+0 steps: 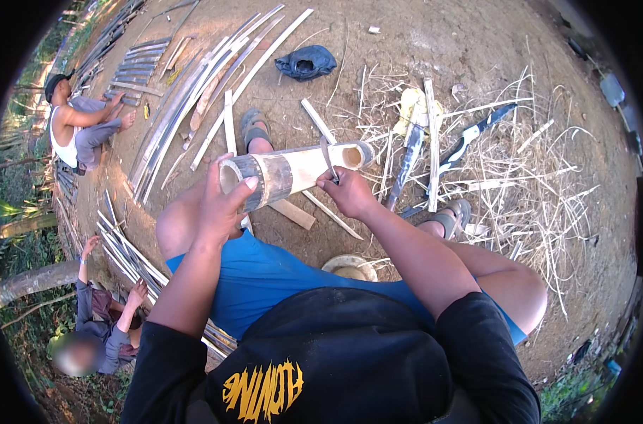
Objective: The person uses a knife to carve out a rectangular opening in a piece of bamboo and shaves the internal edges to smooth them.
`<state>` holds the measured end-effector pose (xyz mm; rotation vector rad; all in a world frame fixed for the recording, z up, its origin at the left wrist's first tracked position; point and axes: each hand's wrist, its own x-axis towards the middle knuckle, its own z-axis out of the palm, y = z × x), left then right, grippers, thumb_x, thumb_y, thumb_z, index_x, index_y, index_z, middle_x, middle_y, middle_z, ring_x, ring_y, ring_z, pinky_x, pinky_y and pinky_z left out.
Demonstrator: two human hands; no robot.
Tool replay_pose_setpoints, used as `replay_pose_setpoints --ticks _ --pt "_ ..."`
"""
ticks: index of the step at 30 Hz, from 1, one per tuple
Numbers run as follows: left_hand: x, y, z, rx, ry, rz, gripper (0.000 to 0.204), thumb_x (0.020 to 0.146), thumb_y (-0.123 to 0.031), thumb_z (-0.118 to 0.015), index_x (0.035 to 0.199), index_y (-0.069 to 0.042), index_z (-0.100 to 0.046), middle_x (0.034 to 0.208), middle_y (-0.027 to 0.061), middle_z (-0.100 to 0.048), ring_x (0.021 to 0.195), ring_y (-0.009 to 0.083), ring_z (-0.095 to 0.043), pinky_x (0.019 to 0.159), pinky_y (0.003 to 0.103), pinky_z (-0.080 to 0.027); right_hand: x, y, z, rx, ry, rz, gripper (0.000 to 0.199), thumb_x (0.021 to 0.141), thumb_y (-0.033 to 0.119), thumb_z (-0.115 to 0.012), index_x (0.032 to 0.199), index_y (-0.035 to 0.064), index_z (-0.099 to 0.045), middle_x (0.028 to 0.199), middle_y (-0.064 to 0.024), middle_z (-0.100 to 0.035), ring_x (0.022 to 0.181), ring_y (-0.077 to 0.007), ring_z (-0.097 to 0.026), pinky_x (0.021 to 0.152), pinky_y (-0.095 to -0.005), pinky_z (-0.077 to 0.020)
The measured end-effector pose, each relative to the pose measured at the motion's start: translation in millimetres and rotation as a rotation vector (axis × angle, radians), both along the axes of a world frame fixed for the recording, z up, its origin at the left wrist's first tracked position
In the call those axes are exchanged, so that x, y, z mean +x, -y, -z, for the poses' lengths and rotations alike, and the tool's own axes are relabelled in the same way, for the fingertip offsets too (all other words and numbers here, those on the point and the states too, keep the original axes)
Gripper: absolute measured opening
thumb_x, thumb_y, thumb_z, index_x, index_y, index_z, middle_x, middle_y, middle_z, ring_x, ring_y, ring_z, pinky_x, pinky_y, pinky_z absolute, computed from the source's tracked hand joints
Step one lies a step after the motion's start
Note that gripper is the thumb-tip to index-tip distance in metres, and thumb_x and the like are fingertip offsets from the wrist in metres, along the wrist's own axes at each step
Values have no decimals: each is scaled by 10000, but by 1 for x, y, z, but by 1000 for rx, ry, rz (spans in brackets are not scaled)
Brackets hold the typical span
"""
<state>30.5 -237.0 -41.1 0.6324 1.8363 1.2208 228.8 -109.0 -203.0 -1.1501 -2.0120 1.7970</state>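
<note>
A thick bamboo tube point(304, 168) lies across in front of me, part of its outer skin pared away to pale wood, with a round hollow showing at each end. My left hand point(221, 201) is closed around its left end, the thumb on the upper side near the rim. Near the right end, my right hand point(351, 193) pinches a thin, curved, blade-like piece point(326, 152) that stands up against the pale part of the tube. Its exact kind is hard to make out.
Thin bamboo shavings point(533, 184) litter the ground at right, around a long grey blade-like tool point(408, 166) and a black-and-white tool point(470, 138). Long bamboo strips point(215, 71) lie at upper left near a black bag point(306, 63). Two people point(71, 131) sit at left.
</note>
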Motion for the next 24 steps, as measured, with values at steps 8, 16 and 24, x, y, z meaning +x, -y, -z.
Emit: replay_pose_setpoints --ticks 8,16,24 --pt "-4 0 4 3 35 -127 785 892 -280 -718 1528 -35 -330 1361 196 -542 1261 288 -546 1101 428 -413 89 -42 59 -106 519 -24 410 958 388 -686 1086 -1 -681 989 -232 -721 955 -364 -705 879 -456 -539" --pt "-20 -3 12 -78 6 -198 655 962 -404 -603 1490 -92 -373 1262 135 -616 1094 220 -631 722 324 -493 144 -38 122 88 536 -37 491 940 236 -608 1389 54 -523 1202 -321 -660 1133 -463 -643 973 -511 -509" --pt "-37 -4 29 -21 -1 -190 419 1023 -282 -477 1324 7 -514 1219 210 -665 1113 302 -680 1009 424 -512 91 -56 51 90 737 -218 364 1035 330 -488 1360 197 -583 1259 -201 -683 1162 -401 -656 999 -505 -513"
